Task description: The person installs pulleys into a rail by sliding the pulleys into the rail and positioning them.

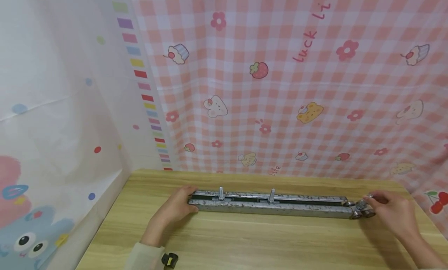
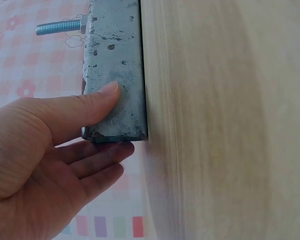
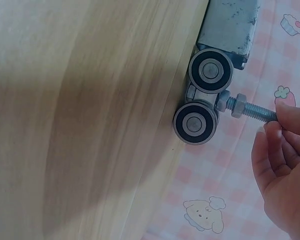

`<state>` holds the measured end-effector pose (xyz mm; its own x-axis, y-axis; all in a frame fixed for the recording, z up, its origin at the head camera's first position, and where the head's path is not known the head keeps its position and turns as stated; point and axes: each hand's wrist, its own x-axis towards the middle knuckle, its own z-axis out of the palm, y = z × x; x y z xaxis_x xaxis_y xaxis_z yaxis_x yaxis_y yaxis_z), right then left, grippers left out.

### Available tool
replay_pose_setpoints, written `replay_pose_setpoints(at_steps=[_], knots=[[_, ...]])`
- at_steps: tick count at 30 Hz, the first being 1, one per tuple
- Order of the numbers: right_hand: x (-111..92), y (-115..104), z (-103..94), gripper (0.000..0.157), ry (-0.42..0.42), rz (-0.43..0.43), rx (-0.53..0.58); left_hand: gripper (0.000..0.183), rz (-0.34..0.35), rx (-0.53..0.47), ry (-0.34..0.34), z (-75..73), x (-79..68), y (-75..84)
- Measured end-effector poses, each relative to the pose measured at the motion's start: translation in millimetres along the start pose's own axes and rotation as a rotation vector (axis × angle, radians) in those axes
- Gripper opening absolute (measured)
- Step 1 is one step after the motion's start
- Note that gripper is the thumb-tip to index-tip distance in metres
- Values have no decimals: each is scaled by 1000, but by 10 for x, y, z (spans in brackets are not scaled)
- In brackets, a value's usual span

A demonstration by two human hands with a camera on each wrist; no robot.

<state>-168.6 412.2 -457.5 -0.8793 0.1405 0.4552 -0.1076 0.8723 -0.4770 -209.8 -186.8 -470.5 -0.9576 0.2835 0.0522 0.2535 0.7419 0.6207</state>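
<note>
A scuffed grey metal track [image 1: 280, 209] with a slot along its top lies lengthwise on the table. Two threaded bolts [image 1: 271, 196] stand up through the slot. My left hand [image 1: 178, 206] holds the track's left end, the thumb on its front face and the fingers at the end and behind. At the right end, my right hand [image 1: 395, 213] pinches the tip of a bolt [image 3: 257, 112] between thumb and fingers. That bolt rises from a roller trolley [image 3: 194, 123], whose bearing wheels show outside the track, one of them right at its open end.
The wood-grain table [image 1: 245, 243] extends in front of the track. Behind hangs a pink checked cloth [image 1: 245, 87], with a white patterned cloth [image 1: 63, 107] at the left. A small black object [image 1: 170, 260] sits by the left sleeve.
</note>
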Motion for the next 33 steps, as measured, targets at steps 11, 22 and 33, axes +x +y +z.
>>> replay_pose_setpoints(at_steps=[11, 22, 33], knots=[[17, -20, -22, 24, -53, 29, -10, 54, -16, 4, -10, -2, -10, 1], [25, -1, -14, 23, -34, 3, -12, 53, -3, 9, -11, -15, -8, 15], [38, -8, -6, 22, -32, -8, 1, 52, -1, 20, -2, 4, -1, 2]])
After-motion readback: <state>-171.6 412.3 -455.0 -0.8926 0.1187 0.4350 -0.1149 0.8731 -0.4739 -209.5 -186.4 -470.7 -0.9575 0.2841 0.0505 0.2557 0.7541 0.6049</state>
